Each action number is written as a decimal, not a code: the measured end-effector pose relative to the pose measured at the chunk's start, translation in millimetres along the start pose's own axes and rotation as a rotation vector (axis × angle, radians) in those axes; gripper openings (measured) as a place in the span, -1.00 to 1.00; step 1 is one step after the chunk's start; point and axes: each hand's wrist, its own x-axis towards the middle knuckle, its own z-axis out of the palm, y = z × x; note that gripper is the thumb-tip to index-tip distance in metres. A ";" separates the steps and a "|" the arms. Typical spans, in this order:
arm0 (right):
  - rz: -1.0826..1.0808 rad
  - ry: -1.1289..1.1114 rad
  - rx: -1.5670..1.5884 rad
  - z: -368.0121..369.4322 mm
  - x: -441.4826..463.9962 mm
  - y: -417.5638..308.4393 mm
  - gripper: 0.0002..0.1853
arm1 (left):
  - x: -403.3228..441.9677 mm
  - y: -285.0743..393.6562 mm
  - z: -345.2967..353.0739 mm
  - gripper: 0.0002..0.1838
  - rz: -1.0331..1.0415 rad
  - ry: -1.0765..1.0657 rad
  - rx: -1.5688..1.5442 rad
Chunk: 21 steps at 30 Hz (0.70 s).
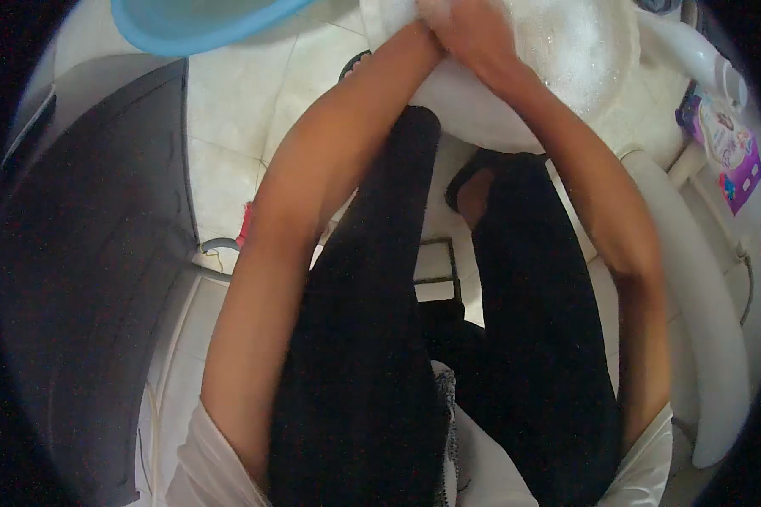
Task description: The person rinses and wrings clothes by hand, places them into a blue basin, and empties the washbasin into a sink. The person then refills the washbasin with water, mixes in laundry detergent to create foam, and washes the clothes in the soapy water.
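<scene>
At the top edge of the view, a white basin (pixel 503 127) holds water with soap suds (pixel 579 55). Over its near left side my hands come together, the wrists nearly touching. My right hand (pixel 479 34) bends across in front, its fingers smeared and partly out of the frame. Suds cover what shows of my left hand (pixel 434 12), which is largely cut off above. Whether either hand holds something is hidden.
A light blue tub (pixel 203 34) stands at the upper left on the tiled floor (pixel 232 110). A dark panel (pixel 101 253) fills the left side. On the right are a purple packet (pixel 731 152), a white bottle (pixel 702 55) and a thick white curved piece (pixel 693 313).
</scene>
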 end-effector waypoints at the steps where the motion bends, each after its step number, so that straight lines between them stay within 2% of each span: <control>1: -0.062 0.013 0.007 4.3 1.4 10.1 -0.52 | -0.7 -2.0 -0.4 -0.43 -0.004 0.000 -0.002; 4: 0.012 -0.023 -0.086 24.3 26.6 59.1 -0.56 | 2.1 -7.9 1.3 -0.43 -0.006 -0.007 0.006; 8: -0.043 0.000 -0.064 2.8 37.4 97.4 -0.55 | -4.5 -18.4 -0.9 -0.43 -0.009 -0.005 0.017; 10: -0.284 0.217 -0.186 45.9 37.5 143.8 -0.57 | -7.2 -18.8 -2.0 -0.43 -0.013 0.000 0.018; 11: -0.278 0.220 -0.189 54.0 31.4 148.6 -0.57 | -7.8 -21.3 -1.4 -0.43 -0.018 -0.003 0.018; 13: -0.148 0.278 -0.022 61.1 26.0 139.9 -0.55 | -9.4 -22.9 -2.5 -0.43 -0.019 -0.004 0.019; 14: -0.150 0.277 -0.021 63.7 24.4 135.4 -0.55 | -11.3 -23.2 -3.7 -0.44 -0.015 -0.003 0.020; 16: 0.160 0.023 -0.050 48.6 8.8 98.4 -0.52 | -14.7 -23.1 -7.2 -0.44 -0.006 -0.004 0.018; 19: 0.021 0.019 -0.080 22.6 -41.4 39.5 -0.50 | -21.8 -25.3 -10.0 -0.44 0.010 -0.011 0.004; 21: 0.065 -0.237 -0.021 -1.4 -49.1 -1.1 -0.53 | -25.0 -23.4 -12.5 -0.44 0.014 -0.015 0.000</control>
